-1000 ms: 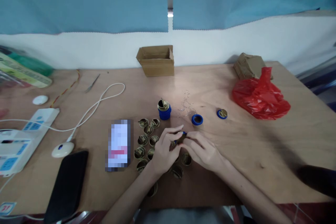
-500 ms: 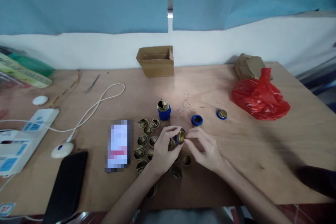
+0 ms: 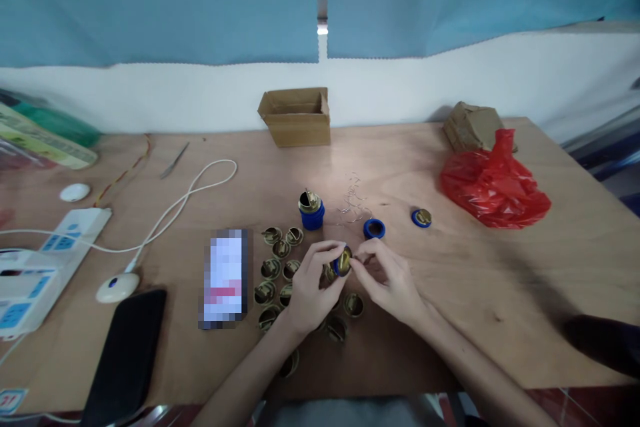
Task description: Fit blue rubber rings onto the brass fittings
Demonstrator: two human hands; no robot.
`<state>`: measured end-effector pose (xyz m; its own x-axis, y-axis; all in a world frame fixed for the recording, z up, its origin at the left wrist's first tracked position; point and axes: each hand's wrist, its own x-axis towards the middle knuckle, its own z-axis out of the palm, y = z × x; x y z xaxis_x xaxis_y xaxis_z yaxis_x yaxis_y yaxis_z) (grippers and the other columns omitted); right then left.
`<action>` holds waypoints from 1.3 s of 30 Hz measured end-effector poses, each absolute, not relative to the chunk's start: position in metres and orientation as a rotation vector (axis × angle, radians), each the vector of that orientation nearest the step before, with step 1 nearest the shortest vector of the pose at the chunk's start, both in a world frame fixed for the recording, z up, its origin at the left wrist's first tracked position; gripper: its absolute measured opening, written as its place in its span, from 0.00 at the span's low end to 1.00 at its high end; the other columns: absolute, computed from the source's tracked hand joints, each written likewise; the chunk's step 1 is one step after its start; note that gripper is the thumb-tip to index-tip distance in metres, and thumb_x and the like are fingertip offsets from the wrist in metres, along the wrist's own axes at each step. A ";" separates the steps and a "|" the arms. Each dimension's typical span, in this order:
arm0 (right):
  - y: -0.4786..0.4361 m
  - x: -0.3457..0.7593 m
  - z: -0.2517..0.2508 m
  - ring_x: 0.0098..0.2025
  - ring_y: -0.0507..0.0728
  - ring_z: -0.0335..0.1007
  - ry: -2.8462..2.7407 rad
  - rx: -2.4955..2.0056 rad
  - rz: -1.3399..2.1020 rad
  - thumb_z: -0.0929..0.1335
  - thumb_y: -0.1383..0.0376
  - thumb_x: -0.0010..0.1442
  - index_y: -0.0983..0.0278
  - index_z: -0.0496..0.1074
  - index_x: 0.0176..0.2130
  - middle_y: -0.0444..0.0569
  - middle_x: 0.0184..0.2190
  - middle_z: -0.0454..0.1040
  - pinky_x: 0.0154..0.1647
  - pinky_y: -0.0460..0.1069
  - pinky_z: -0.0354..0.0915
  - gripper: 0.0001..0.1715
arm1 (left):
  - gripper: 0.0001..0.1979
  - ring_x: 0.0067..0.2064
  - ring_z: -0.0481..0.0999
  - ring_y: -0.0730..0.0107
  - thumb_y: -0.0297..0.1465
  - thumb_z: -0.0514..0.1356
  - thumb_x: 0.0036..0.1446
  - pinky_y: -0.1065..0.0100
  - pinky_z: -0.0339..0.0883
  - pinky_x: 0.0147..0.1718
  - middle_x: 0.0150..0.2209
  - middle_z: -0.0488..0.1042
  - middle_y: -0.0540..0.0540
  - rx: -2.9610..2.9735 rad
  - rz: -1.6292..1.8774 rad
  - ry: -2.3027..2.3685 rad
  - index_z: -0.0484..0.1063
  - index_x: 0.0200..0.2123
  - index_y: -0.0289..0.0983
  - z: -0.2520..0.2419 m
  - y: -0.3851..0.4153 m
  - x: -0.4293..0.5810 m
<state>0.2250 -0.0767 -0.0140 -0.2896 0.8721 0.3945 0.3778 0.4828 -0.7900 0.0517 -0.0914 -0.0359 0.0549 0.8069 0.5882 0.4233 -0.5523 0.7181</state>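
Observation:
My left hand (image 3: 316,280) is closed around a round brass piece set in a blue ring (image 3: 343,261), its brass face turned towards my right. The thumb and fingers of my right hand (image 3: 393,281) are pinched at that piece's right edge; whatever is between the fingertips is too small to tell. Below and left of my hands lie several loose round brass pieces (image 3: 265,292), some partly hidden by my left hand. Beyond my hands stand a stack of blue rings (image 3: 313,219) topped by a brass piece (image 3: 309,201) and a lone blue ring (image 3: 374,229).
Thin curled wires (image 3: 354,203) lie behind the lone ring. Another blue-and-brass piece (image 3: 421,217) is to the right, near a red plastic bag (image 3: 495,187). A cardboard box (image 3: 300,130) stands at the back. Phones (image 3: 125,353), a white cable (image 3: 186,197) and a power strip (image 3: 60,260) occupy the left.
My right fingertips have shifted slightly left against the brass face. My left hand keeps its grip on the piece, and the things on the table lie as before.

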 end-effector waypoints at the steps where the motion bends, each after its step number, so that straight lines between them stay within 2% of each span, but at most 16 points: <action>1: -0.077 0.225 -0.014 0.32 0.53 0.69 -1.866 -1.062 0.739 0.66 0.67 0.69 0.60 0.66 0.39 0.44 0.31 0.69 0.32 0.47 0.68 0.04 | 0.18 0.49 0.80 0.63 0.21 0.64 0.60 0.61 0.78 0.48 0.47 0.77 0.42 1.997 1.488 1.236 0.71 0.52 0.40 -0.035 -0.091 0.052; 6: -0.075 0.224 -0.016 0.29 0.51 0.66 -1.802 -1.125 0.842 0.67 0.68 0.67 0.60 0.66 0.37 0.42 0.29 0.68 0.29 0.45 0.65 0.04 | 0.21 0.50 0.79 0.63 0.19 0.61 0.61 0.62 0.77 0.50 0.48 0.75 0.42 2.057 1.365 1.189 0.71 0.55 0.40 -0.034 -0.091 0.052; 11: -0.073 0.226 -0.019 0.28 0.51 0.64 -1.719 -1.137 1.042 0.67 0.65 0.67 0.61 0.67 0.37 0.41 0.28 0.67 0.28 0.45 0.64 0.05 | 0.23 0.51 0.79 0.62 0.22 0.60 0.63 0.61 0.77 0.51 0.49 0.74 0.42 2.064 1.270 1.187 0.69 0.60 0.42 -0.033 -0.092 0.053; 15: -0.072 0.227 -0.017 0.30 0.52 0.66 -1.646 -1.113 1.208 0.65 0.59 0.70 0.61 0.68 0.37 0.42 0.29 0.68 0.30 0.46 0.65 0.10 | 0.24 0.52 0.79 0.61 0.24 0.62 0.64 0.60 0.76 0.53 0.51 0.74 0.42 2.046 1.286 1.283 0.68 0.62 0.44 -0.032 -0.091 0.053; 18: -0.071 0.228 -0.013 0.34 0.53 0.67 -1.682 -1.099 1.176 0.64 0.59 0.72 0.61 0.70 0.35 0.44 0.31 0.69 0.36 0.48 0.66 0.13 | 0.24 0.53 0.79 0.61 0.25 0.63 0.63 0.60 0.77 0.53 0.51 0.75 0.43 2.028 1.313 1.379 0.69 0.61 0.44 -0.033 -0.089 0.051; 22: -0.072 0.227 -0.015 0.37 0.54 0.67 -1.737 -1.044 1.177 0.67 0.61 0.69 0.61 0.71 0.39 0.45 0.36 0.68 0.39 0.48 0.67 0.07 | 0.22 0.49 0.80 0.62 0.24 0.62 0.63 0.63 0.78 0.47 0.51 0.77 0.42 1.963 1.306 1.395 0.69 0.60 0.43 -0.036 -0.089 0.050; 26: -0.075 0.225 -0.021 0.37 0.53 0.67 -1.722 -1.073 1.218 0.67 0.61 0.70 0.61 0.70 0.41 0.44 0.36 0.69 0.41 0.49 0.66 0.06 | 0.19 0.51 0.79 0.61 0.23 0.62 0.63 0.61 0.77 0.50 0.50 0.77 0.42 1.952 1.306 1.346 0.71 0.55 0.42 -0.037 -0.090 0.051; 30: -0.076 0.225 -0.019 0.38 0.53 0.68 -1.652 -1.093 1.309 0.65 0.57 0.71 0.61 0.71 0.41 0.44 0.36 0.70 0.42 0.49 0.68 0.11 | 0.19 0.47 0.79 0.64 0.25 0.63 0.63 0.65 0.78 0.43 0.49 0.75 0.43 1.967 1.300 1.358 0.71 0.56 0.42 -0.036 -0.090 0.051; 35: -0.073 0.226 -0.016 0.33 0.53 0.67 -1.427 -1.052 1.622 0.64 0.47 0.69 0.61 0.71 0.38 0.44 0.32 0.69 0.31 0.47 0.68 0.22 | 0.21 0.44 0.78 0.64 0.32 0.68 0.60 0.66 0.78 0.41 0.46 0.74 0.44 1.989 1.308 1.377 0.71 0.56 0.41 -0.032 -0.090 0.052; 39: -0.072 0.227 -0.021 0.32 0.53 0.69 -1.251 -1.024 1.813 0.67 0.43 0.66 0.63 0.74 0.37 0.43 0.29 0.71 0.34 0.47 0.69 0.25 | 0.20 0.41 0.78 0.66 0.34 0.68 0.60 0.65 0.78 0.39 0.44 0.73 0.44 1.997 1.318 1.367 0.72 0.54 0.39 -0.027 -0.090 0.053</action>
